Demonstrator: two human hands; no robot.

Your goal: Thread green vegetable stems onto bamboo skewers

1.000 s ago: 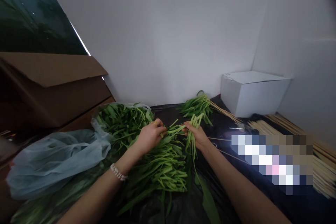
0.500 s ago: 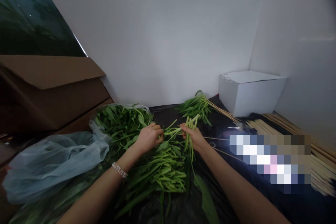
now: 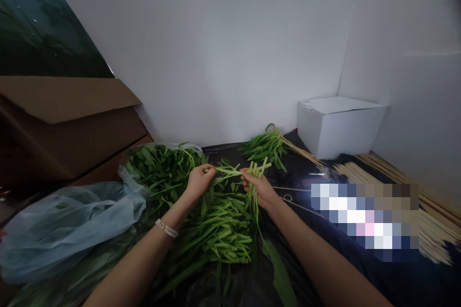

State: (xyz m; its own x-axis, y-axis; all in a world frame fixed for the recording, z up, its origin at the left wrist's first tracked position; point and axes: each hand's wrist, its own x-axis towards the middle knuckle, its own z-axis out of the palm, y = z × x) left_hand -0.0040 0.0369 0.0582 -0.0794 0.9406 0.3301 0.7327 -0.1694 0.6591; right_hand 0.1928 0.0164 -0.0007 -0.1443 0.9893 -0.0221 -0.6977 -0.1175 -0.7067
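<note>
L hand (image 3: 199, 183) & R hand (image 3: 256, 188) shut on water spinach stems (image 3: 230, 171); plastic bag (image 3: 68, 230) w/ more spinach (image 3: 162, 172)

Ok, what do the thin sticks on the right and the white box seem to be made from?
The thin sticks look like bare, unpainted wood or bamboo, from their pale straw colour. The white box looks like matte cardboard, judging by its folded edges.

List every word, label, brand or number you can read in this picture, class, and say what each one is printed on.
No readable text.
The white box and the brown cardboard box show no words.
The pale blue plastic bag shows none.
The pixelated patch at right is too blurred to read.
</note>
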